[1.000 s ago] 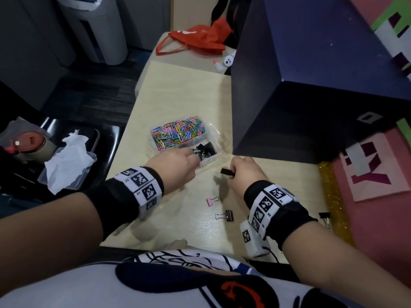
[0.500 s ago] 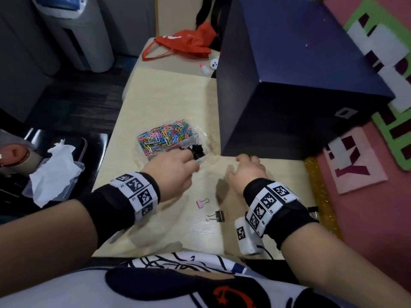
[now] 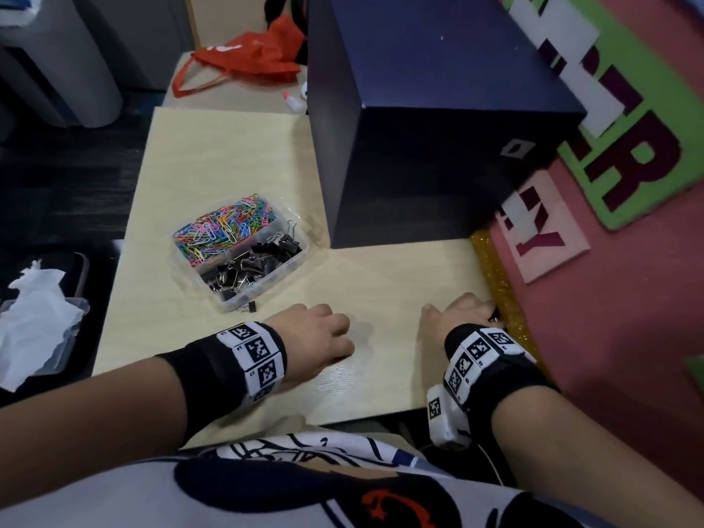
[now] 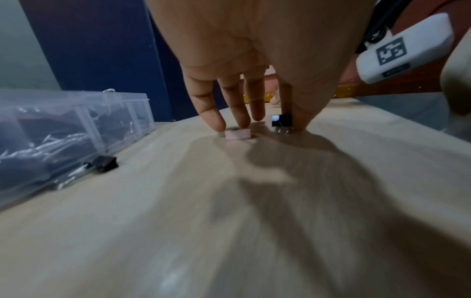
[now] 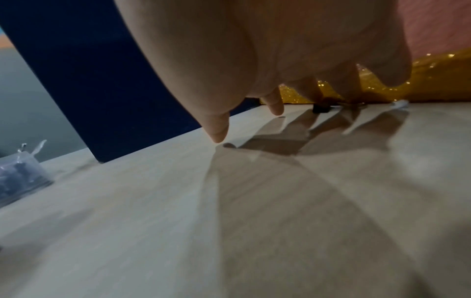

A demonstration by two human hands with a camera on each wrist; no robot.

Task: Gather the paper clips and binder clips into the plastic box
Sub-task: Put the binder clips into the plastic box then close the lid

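Observation:
The clear plastic box (image 3: 291, 261) holds coloured paper clips (image 3: 224, 228) in its far half and black binder clips (image 3: 251, 266) in its near half. One black binder clip (image 3: 249, 307) lies just outside its near corner. My left hand (image 3: 343, 337) is down on the table; its thumb and forefinger pinch a black binder clip (image 4: 281, 121), and its other fingertips rest on a pink binder clip (image 4: 237, 134). With spread fingers, my right hand (image 3: 476, 306) reaches a small black binder clip (image 5: 321, 108) at the table's right edge.
A big dark blue box (image 3: 438, 127) stands on the far right of the table. A gold glitter strip (image 3: 499, 283) runs along the right edge against a pink wall. A red bag (image 3: 251, 59) lies on a farther table. Left of the table lie white tissues (image 3: 34, 325).
My left hand left the plastic box and came down on the pink and black clips. My right hand moved right to the table edge. The head view shifted.

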